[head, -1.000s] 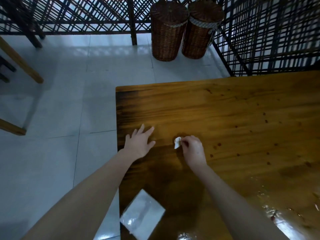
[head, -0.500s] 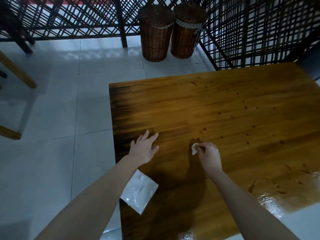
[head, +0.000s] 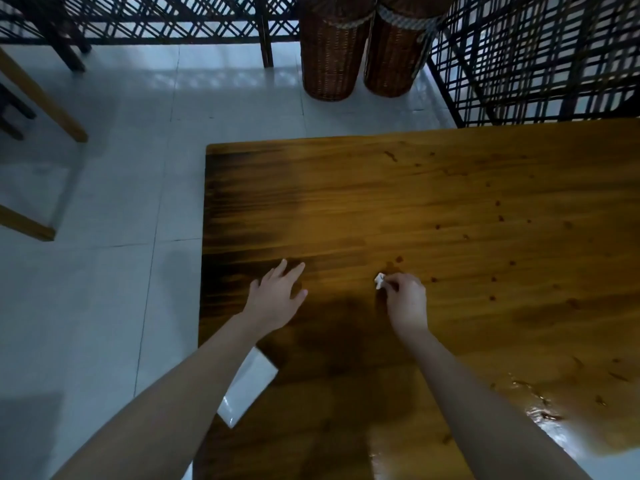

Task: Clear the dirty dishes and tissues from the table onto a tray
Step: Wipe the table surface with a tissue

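Observation:
A wooden table [head: 398,202] fills the right half of the head view, with dark spots and smears across its top. My right hand [head: 405,301] pinches a small crumpled white tissue [head: 380,280] against the tabletop beside a brown stain. My left hand [head: 277,296] lies flat on the table near its left edge, fingers spread and holding nothing. A white tissue packet [head: 247,389] rests on the left edge of the table, partly hidden under my left forearm. No tray or dishes are in view.
Two tall wicker baskets [head: 329,46] stand on the tiled floor beyond the table, against a dark lattice screen [head: 536,57]. Wooden furniture legs [head: 41,95] stand at the far left. A shiny wet patch [head: 547,420] lies at the table's near right.
My right hand with the tissue has slid rightward across the table toward the spots. My left hand stays flat in about the same place. The view has shifted a little.

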A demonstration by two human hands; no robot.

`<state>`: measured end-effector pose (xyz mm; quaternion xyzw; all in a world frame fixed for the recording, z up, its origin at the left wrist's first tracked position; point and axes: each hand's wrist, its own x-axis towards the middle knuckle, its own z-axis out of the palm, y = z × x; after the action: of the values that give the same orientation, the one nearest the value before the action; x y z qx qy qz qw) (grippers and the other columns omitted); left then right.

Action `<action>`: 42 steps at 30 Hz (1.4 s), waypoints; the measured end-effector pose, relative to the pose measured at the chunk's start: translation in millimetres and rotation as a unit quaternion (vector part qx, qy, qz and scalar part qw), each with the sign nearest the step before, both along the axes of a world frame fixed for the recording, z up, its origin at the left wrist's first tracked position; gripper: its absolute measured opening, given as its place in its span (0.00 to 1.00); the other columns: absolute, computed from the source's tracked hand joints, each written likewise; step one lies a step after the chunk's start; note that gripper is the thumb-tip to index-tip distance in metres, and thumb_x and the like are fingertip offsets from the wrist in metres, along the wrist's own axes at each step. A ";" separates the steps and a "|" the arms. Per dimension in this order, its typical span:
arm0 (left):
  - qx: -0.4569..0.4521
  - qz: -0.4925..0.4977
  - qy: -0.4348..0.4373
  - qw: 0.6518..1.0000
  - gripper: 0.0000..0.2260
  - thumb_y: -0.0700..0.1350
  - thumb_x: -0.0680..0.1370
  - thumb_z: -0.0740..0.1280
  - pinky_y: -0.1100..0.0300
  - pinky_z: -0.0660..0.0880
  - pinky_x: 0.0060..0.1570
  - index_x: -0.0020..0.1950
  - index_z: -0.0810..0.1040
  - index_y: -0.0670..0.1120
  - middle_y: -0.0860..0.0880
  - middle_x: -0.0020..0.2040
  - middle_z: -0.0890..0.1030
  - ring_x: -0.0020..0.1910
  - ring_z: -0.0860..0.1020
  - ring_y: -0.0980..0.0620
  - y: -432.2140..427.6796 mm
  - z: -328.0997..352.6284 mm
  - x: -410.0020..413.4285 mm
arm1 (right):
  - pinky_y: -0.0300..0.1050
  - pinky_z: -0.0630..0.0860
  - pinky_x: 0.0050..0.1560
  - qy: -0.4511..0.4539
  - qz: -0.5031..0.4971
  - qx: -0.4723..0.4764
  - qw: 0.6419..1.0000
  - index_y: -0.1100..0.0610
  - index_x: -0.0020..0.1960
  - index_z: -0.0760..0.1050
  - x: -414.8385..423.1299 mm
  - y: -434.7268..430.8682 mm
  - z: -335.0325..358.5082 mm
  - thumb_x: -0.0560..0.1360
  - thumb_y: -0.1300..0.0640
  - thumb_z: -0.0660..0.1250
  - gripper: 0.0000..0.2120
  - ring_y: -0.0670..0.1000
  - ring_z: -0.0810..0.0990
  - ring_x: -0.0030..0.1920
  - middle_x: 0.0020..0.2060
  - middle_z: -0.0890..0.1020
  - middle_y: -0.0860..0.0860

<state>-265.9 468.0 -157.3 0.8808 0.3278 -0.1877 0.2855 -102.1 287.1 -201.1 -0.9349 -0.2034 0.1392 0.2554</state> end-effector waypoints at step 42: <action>0.006 0.098 0.028 0.995 0.26 0.55 0.81 0.59 0.41 0.57 0.73 0.78 0.55 0.55 0.47 0.79 0.53 0.76 0.56 0.45 -49.2 4.6 50.6 | 0.42 0.72 0.47 -0.048 0.135 -0.055 0.988 0.60 0.54 0.79 73.9 5.4 14.8 0.78 0.64 0.61 0.10 0.52 0.75 0.52 0.49 0.79 0.55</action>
<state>-215.3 418.8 -152.7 0.8403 0.4216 -0.1818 0.2881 -28.2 292.6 -186.3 -0.9172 -0.3313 0.1386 0.1725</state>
